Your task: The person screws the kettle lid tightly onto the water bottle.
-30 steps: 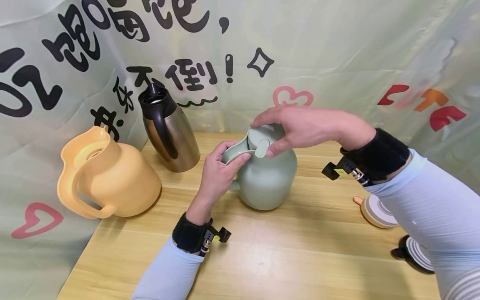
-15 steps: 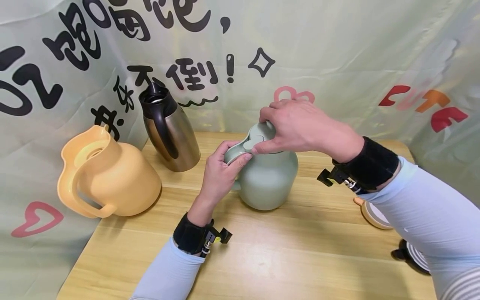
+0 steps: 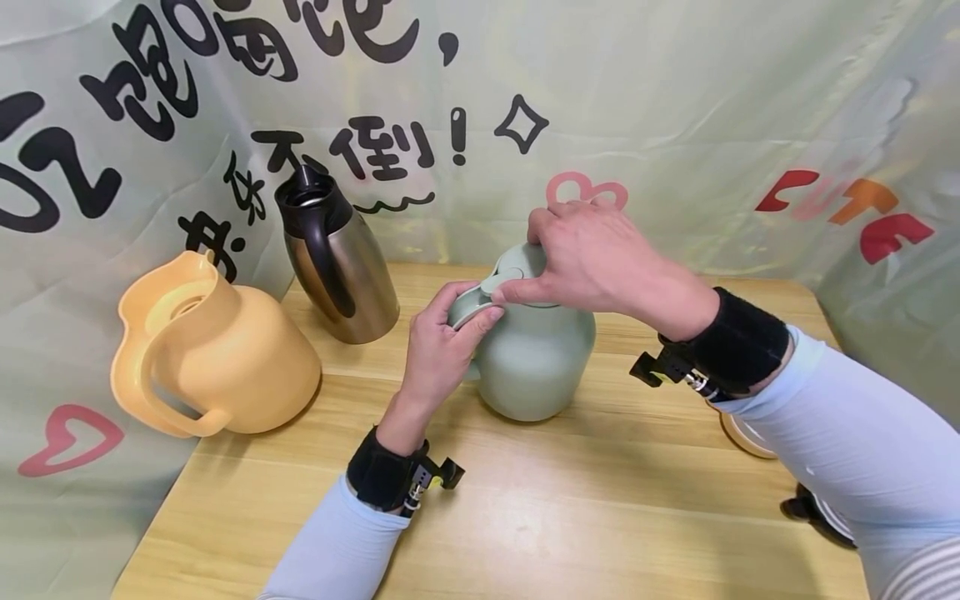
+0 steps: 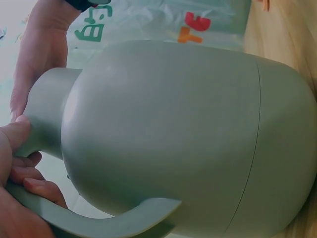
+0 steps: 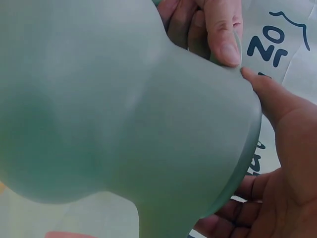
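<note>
A sage-green vacuum jug stands upright on the wooden table. My left hand grips the top of its handle, the thumb on the upper side close to the lid. From above, my right hand holds the round green lid, thumb at the lid's tab and the other fingers over the far side. That tab points left along the handle. In the right wrist view, the jug's neck lies between the right thumb and the curled fingers. Part of the lid is hidden under the right hand.
To the left stand an orange jug and, behind it, a steel jug with a black handle, both without lids. At the right, an orange lid and a black lid lie partly behind the right sleeve. A printed curtain backs the table.
The lid has turned, its tab swinging left from pointing toward me to lie along the handle. My right hand turned with it, its wrist shifting left and nearer. The left hand stayed put.
</note>
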### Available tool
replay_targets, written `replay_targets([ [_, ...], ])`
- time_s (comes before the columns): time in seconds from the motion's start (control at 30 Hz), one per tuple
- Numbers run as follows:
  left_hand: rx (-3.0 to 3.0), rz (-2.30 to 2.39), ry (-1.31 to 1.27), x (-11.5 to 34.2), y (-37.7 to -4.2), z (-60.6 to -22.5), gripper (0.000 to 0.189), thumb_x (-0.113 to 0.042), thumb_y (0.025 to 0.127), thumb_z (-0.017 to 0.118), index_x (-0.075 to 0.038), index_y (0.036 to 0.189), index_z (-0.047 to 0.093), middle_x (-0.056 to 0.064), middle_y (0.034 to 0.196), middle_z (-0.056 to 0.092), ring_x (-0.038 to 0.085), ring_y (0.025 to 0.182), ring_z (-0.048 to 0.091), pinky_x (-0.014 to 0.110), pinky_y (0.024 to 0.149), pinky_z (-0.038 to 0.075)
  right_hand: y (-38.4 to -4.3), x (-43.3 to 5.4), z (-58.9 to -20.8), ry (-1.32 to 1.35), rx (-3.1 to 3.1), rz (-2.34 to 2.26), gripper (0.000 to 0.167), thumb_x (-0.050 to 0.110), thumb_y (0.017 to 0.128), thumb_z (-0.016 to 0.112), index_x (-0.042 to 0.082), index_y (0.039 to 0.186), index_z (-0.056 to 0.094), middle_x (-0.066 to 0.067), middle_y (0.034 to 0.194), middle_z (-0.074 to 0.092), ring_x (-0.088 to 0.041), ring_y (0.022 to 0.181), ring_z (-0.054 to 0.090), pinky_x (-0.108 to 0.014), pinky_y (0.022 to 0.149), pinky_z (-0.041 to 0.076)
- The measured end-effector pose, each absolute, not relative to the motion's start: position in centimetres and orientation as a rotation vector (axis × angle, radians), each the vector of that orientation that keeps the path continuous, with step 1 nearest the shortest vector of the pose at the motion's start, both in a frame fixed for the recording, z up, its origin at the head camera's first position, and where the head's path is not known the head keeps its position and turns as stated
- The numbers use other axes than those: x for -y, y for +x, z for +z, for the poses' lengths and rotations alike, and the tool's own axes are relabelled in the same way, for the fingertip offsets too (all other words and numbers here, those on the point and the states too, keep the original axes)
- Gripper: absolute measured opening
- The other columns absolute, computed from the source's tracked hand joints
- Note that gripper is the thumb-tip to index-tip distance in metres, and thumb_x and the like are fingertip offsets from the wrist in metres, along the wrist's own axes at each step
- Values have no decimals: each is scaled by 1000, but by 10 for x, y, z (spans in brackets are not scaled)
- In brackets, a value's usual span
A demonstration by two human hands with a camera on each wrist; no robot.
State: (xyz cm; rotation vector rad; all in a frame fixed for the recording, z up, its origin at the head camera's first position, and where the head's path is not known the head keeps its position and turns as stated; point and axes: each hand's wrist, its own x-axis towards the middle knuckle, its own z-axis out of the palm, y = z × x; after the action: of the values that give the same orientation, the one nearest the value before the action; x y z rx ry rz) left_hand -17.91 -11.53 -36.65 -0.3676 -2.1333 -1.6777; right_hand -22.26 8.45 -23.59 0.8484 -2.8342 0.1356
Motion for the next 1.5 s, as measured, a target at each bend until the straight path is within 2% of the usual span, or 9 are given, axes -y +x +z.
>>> replay_targets([
  [0.5,2103,-1611,-360,112,-178,-368,34,-25,90,86,-12,119,74,9,106,78,20,89,69,34,72,54,-217,-82,-239,732,2867,292,70,68,78,81,3,102,67,-7,92,68,-26,86,61,-39,72,48],
  [0.7,2072,-1615,-329,104,-175,-369,35,-24,91,86,-9,120,73,10,106,78,19,85,68,30,68,52,-215,-87,-244,779,2853,320,71,62,85,80,-1,118,69,-14,109,71,-32,102,60,-44,85,49],
  [0.77,2072,-1631,-316,100,-172,-369,36,-26,92,84,-10,122,72,9,108,78,18,86,69,30,69,53,-215,-90,-246,812,2850,351,70,58,87,81,-1,124,69,-17,116,72,-35,111,61,-46,95,48],
  [0.87,2079,-1653,-330,95,-169,-370,37,-28,96,81,-11,126,70,6,114,77,17,94,70,34,76,56,-218,-97,-248,866,2854,429,68,53,89,81,2,132,68,-17,126,72,-43,135,55,-52,115,42],
  [0.97,2083,-1690,-390,89,-163,-371,37,-25,102,72,-11,135,64,7,125,74,19,107,69,38,89,57,-222,-105,-250,941,2841,529,68,48,91,82,4,139,65,-14,135,70,-43,147,47,-56,121,36],
  [1.0,2088,-1715,-423,87,-161,-371,37,-24,105,66,-10,139,61,10,121,73,20,103,69,38,88,56,-223,-109,-251,963,2833,558,67,47,91,82,5,141,65,-13,138,68,-43,148,45,-57,120,37],
  [1.2,2199,-1902,-556,77,-149,-373,45,-23,114,37,-18,158,43,13,98,61,20,86,61,35,80,54,-234,-131,-259,1035,2687,656,61,33,86,88,4,137,69,-17,143,66,-38,141,54,-56,118,40],
  [1.37,2311,-1867,-630,72,-148,-378,34,-16,112,47,-12,144,56,9,113,72,17,106,70,38,95,58,-243,-148,-272,923,2588,690,61,25,81,92,0,131,71,-19,136,69,-38,132,57,-56,111,44],
  [1.5,2455,-1673,-634,72,-149,-382,22,-19,108,59,-10,126,69,6,115,77,15,106,73,35,92,59,-236,-154,-281,740,2573,749,60,26,83,91,1,132,69,-18,130,70,-39,123,58,-56,104,45],
])
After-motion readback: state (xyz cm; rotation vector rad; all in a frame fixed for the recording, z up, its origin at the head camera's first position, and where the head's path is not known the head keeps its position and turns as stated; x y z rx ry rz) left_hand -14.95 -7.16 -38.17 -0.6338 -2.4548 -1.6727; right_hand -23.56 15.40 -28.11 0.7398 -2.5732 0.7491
